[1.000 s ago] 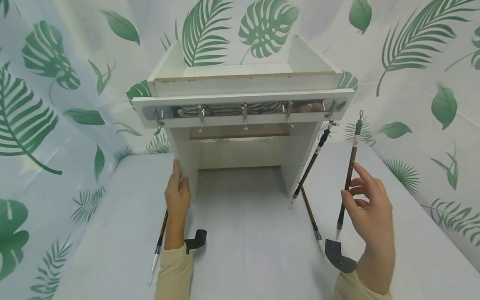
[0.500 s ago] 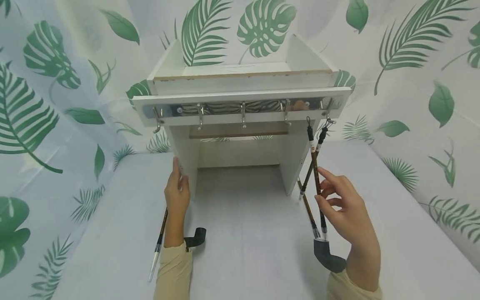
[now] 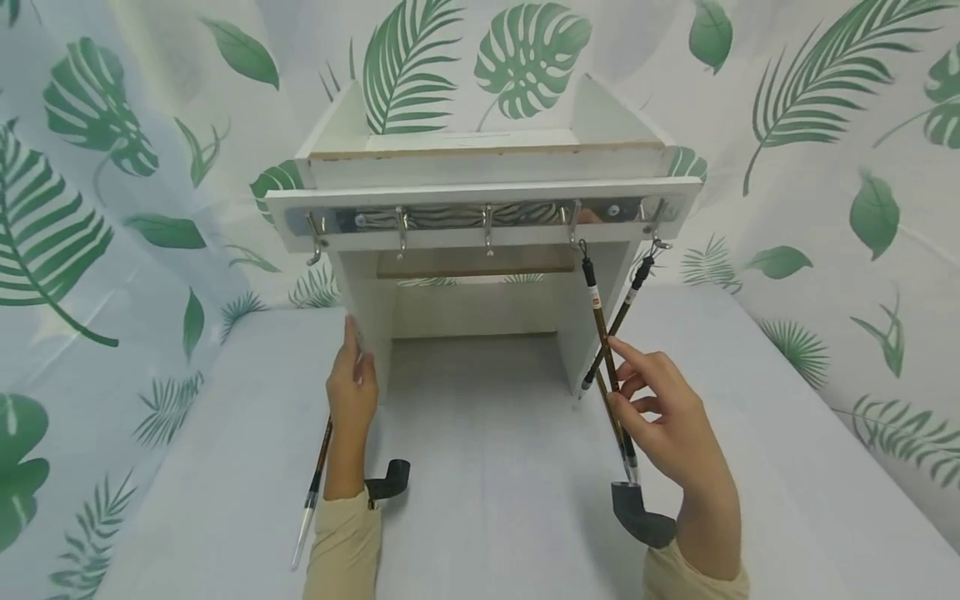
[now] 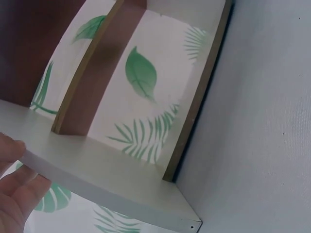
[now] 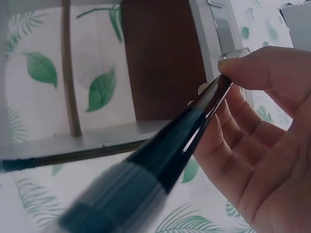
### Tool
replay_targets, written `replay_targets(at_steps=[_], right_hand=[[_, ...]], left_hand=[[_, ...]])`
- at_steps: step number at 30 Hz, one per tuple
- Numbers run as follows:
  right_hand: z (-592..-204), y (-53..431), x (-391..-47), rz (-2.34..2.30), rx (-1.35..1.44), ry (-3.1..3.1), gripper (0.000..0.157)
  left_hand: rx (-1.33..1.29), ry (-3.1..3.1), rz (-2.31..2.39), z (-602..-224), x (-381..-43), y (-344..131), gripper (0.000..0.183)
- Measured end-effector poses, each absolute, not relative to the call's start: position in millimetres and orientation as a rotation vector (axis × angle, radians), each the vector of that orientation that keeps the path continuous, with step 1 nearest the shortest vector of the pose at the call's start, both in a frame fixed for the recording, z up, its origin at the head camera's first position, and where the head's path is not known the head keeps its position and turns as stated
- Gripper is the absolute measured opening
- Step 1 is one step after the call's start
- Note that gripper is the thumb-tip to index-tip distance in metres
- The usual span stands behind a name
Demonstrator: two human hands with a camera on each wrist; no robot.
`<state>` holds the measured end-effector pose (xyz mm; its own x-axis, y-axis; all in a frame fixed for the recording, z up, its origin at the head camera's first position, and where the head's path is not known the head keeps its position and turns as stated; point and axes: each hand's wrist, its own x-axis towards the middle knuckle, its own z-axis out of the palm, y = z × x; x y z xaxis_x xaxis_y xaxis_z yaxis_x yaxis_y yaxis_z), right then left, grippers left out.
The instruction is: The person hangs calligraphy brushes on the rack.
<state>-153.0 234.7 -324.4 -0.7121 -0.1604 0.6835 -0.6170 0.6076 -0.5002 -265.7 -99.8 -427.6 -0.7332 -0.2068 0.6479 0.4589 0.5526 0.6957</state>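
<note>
In the head view, my right hand [image 3: 667, 429] pinches a writing brush [image 3: 597, 310] by its dark handle between thumb and fingers, tip downward. The brush's cord loop [image 3: 582, 247] is level with the second hook from the right [image 3: 575, 229]; whether it is on the hook I cannot tell. Another brush [image 3: 636, 282] hangs slanting from the rightmost hook [image 3: 657, 227], crossing behind the held one. My left hand [image 3: 351, 396] holds the left side panel of the white rack [image 3: 480, 172], thumb and fingers on either side of its edge [image 4: 97, 179].
A third brush [image 3: 607, 408] lies on the white table [image 3: 480, 500] by the rack's right foot. Left of my left forearm lies one more brush [image 3: 310, 502] with a clear cap. The other hooks [image 3: 487, 233] on the metal strip carry nothing. Leaf-patterned cloth [image 3: 810, 208] surrounds the table.
My right hand has carried its brush leftward, from right of the rack to the second hook from the right. The hanging brush has swung slightly. My left hand stays on the panel.
</note>
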Motion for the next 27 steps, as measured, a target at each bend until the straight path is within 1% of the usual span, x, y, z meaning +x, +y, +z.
replay_targets(at_steps=[6,17,27], right_hand=[[-325.1,232.6,-154.0,1.003,0.603,-2.252,0.065],[-321.2,232.6,-156.7,0.981,0.596,-2.277,0.064],[-320.4,233.3,-155.8,0.940,0.599,-2.266,0.066]], left_hand=[[-0.193,-2.084,-1.163,-430.1,-263.9,-99.7,0.053],[-0.162,-2.095,-1.190,-431.2,-266.2,-98.7,0.056],[-0.170,-2.071,-1.125,-434.5,-267.4,-98.7,0.055]])
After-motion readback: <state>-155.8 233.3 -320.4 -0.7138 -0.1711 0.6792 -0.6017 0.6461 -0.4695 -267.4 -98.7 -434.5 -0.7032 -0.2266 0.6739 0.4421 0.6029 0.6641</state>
